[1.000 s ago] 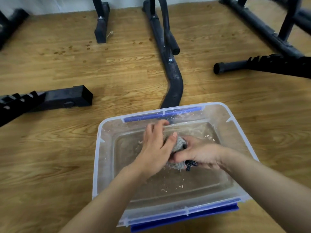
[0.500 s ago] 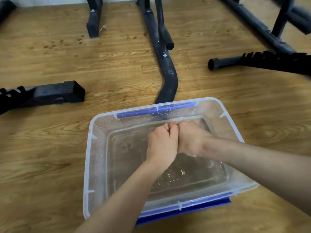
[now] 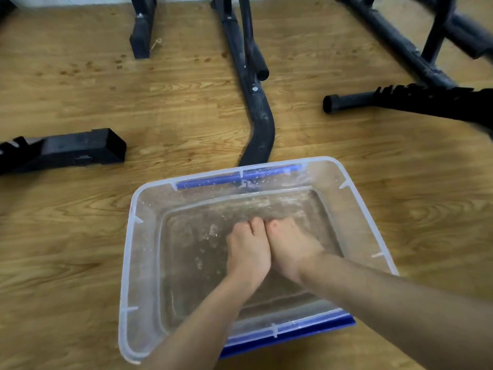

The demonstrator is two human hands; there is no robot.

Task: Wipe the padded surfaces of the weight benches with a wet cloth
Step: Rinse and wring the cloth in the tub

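Cloth hidden — left hand (image 3: pixel 248 252) and right hand (image 3: pixel 290 249) clenched together in clear tub (image 3: pixel 133 236); grasp contents unclear. Black bench legs (image 3: pixel 260 121) beyond, far side.

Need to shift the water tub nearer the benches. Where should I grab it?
Take the clear tub by its two short-side rims, one hand per side, coming from above. Its rolled lip stands out all round, and it holds water, so a level two-sided grip seems safest. Both hands are inside it.

Both hands, the left hand (image 3: pixel 248 252) touching the right hand (image 3: pixel 292 249), are sitting inside the tub (image 3: pixel 133 236) on the floor (image 3: pixel 80 236), apparently in water, with bench legs (image 3: pixel 260 116) lying behind the tub.
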